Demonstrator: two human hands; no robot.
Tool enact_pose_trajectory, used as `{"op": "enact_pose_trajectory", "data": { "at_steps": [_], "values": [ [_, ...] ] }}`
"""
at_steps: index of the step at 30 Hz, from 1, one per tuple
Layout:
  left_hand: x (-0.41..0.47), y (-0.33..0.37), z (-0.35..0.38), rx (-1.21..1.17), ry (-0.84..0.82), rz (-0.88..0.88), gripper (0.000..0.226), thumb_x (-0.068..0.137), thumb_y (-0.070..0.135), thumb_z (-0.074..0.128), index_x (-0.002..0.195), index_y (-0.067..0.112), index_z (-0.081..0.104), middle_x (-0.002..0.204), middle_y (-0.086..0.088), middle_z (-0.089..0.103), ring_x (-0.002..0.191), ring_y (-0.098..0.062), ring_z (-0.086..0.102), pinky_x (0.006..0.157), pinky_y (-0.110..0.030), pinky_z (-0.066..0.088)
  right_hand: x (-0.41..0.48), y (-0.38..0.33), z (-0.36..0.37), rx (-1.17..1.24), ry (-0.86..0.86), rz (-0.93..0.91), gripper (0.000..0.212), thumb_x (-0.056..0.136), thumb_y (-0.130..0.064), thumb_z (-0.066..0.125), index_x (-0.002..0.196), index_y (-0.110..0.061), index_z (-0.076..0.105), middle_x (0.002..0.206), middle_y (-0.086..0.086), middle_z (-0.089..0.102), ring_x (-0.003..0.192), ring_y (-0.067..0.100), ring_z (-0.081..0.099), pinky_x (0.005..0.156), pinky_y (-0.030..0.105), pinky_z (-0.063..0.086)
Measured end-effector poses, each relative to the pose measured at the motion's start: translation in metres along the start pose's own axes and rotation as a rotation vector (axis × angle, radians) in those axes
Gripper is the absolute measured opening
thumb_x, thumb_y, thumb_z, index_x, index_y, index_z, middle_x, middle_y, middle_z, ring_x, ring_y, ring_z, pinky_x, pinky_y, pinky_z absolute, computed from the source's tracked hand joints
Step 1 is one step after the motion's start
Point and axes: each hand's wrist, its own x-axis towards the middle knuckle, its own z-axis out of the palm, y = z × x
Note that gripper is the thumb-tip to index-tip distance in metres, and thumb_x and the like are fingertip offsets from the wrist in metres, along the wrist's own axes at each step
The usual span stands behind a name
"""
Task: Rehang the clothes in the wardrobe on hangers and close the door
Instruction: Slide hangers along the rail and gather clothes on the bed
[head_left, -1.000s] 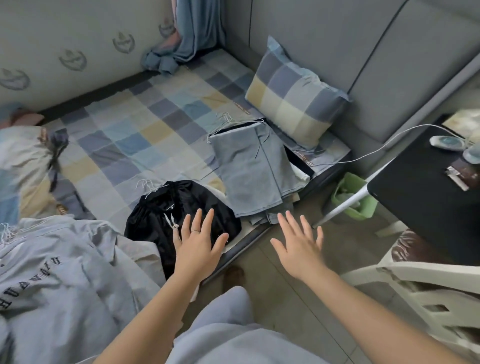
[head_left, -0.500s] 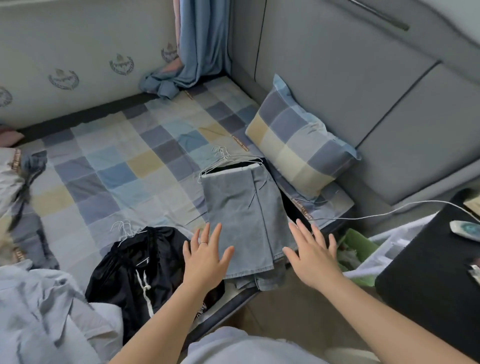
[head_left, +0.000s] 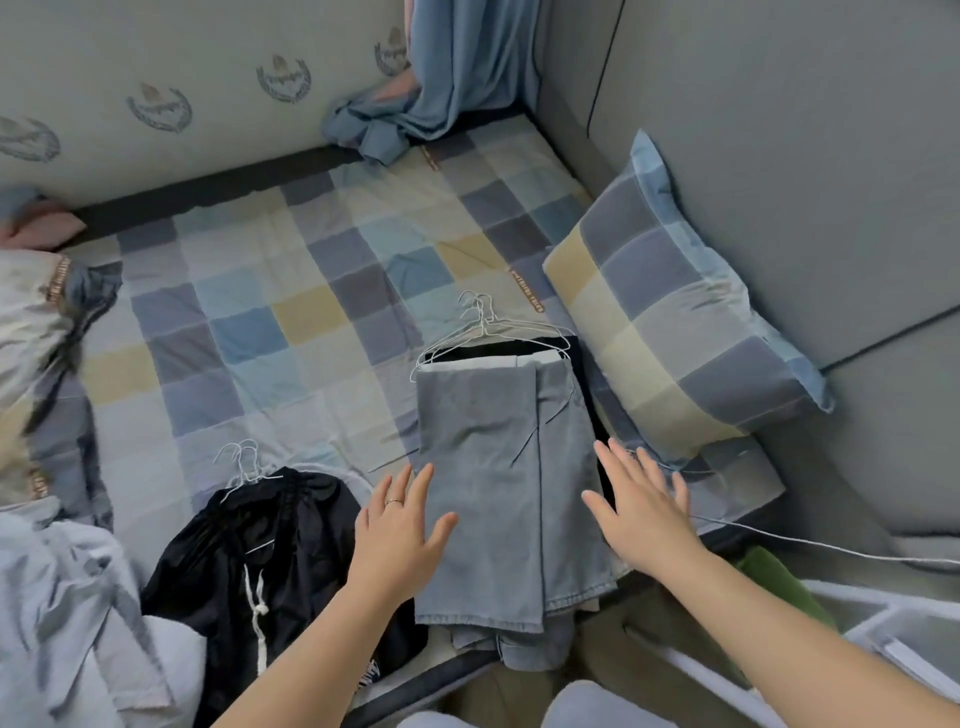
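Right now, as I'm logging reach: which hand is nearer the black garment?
Left. The left hand is just right of the black garment; the right hand is farther right, across the folded denim.

Soft, matt denim on the folded blue-grey garment (head_left: 493, 467), its hem stitched and slightly rough. Above it, thin bare-metal wire hangers (head_left: 485, 328). The black garment (head_left: 291, 540) shows a faint sheen, crinkled cloth with a white cord. Both the checked sheet (head_left: 249, 322) and the pillow (head_left: 675, 322) are matt woven cloth, lightly creased.
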Motion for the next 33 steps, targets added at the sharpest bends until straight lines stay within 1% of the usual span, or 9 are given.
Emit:
{"op": "enact_pose_trajectory", "data": {
  "at_steps": [8,13,15,18,21,25,27,29,33],
  "values": [
    [0.15,-0.008,0.056,-0.287,-0.018,-0.218,0.071,0.097,0.053,0.05,0.157,0.027,0.022,0.162,0.002,0.028,0.148,-0.023,0.023,0.118,-0.039,0.023,0.176,0.029,0.032,-0.037,-0.064,-0.065,0.064,0.101,-0.052,0.032,0.156,-0.036,0.003,0.165,-0.016,-0.003,0.151,0.017,-0.001,0.12,0.052,0.007],
    [0.26,-0.036,0.108,-0.55,0.058,-0.38,0.069,0.096,0.04,0.061,0.155,0.021,0.031,0.154,-0.003,0.042,0.134,-0.023,0.047,0.105,-0.033,0.036,0.284,0.039,0.083,-0.108,-0.058,-0.076,0.066,0.101,-0.052,0.034,0.156,-0.033,0.003,0.165,-0.013,-0.003,0.151,0.02,0.0,0.119,0.052,0.012],
    [0.298,-0.047,0.124,-0.627,0.096,-0.412,0.067,0.096,0.034,0.063,0.154,0.02,0.033,0.145,-0.009,0.052,0.119,-0.022,0.057,0.095,-0.031,0.042,0.325,0.043,0.099,-0.102,-0.048,-0.058,0.069,0.101,-0.052,0.036,0.157,-0.029,0.003,0.165,-0.011,-0.003,0.151,0.021,0.001,0.118,0.051,0.015],
    [0.346,-0.068,0.141,-0.695,0.151,-0.449,0.077,0.094,0.033,0.066,0.157,0.019,0.024,0.15,-0.009,0.045,0.113,-0.018,0.055,0.093,-0.031,0.044,0.378,0.05,0.119,-0.076,-0.016,-0.013,0.071,0.1,-0.052,0.037,0.157,-0.024,0.003,0.166,-0.007,-0.002,0.151,0.024,0.004,0.118,0.051,0.017],
    [0.386,-0.085,0.147,-0.725,0.22,-0.497,0.087,0.092,0.037,0.068,0.159,0.021,0.016,0.155,-0.004,0.038,0.125,-0.022,0.053,0.097,-0.03,0.042,0.418,0.055,0.134,-0.004,-0.002,0.047,0.075,0.1,-0.051,0.039,0.157,-0.019,0.002,0.166,0.003,0.0,0.151,0.03,0.008,0.118,0.051,0.018],
    [0.431,-0.084,0.148,-0.771,0.278,-0.533,0.083,0.089,0.035,0.071,0.156,0.017,0.026,0.147,-0.003,0.046,0.102,-0.014,0.055,0.084,-0.025,0.036,0.448,0.053,0.147,0.289,0.03,0.123,0.074,0.1,-0.046,0.045,0.155,-0.008,0.015,0.162,0.016,0.018,0.145,0.035,0.026,0.114,0.042,0.024],
    [0.446,-0.082,0.146,-0.776,0.264,-0.548,0.078,0.088,0.033,0.072,0.153,0.015,0.032,0.145,-0.005,0.049,0.101,-0.017,0.056,0.085,-0.027,0.039,0.454,0.052,0.146,0.388,0.091,0.152,0.059,0.098,-0.043,0.048,0.141,-0.003,0.038,0.147,0.022,0.041,0.134,0.037,0.041,0.103,0.04,0.034],
    [0.454,-0.083,0.14,-0.826,0.246,-0.612,0.08,0.088,0.034,0.073,0.154,0.013,0.032,0.147,-0.008,0.048,0.118,-0.026,0.055,0.092,-0.032,0.042,0.455,0.053,0.142,0.459,0.119,0.183,0.043,0.097,-0.042,0.048,0.117,-0.004,0.051,0.126,0.018,0.055,0.119,0.036,0.05,0.089,0.038,0.036],
    [0.453,-0.079,0.122,-0.843,0.195,-0.649,0.072,0.086,0.039,0.074,0.146,0.012,0.045,0.14,-0.01,0.055,0.12,-0.031,0.057,0.099,-0.041,0.047,0.447,0.05,0.117,0.755,0.175,0.244,0.031,0.094,-0.038,0.048,0.075,-0.013,0.048,0.079,0.004,0.052,0.085,0.028,0.05,0.071,0.037,0.034]
  ]
}}
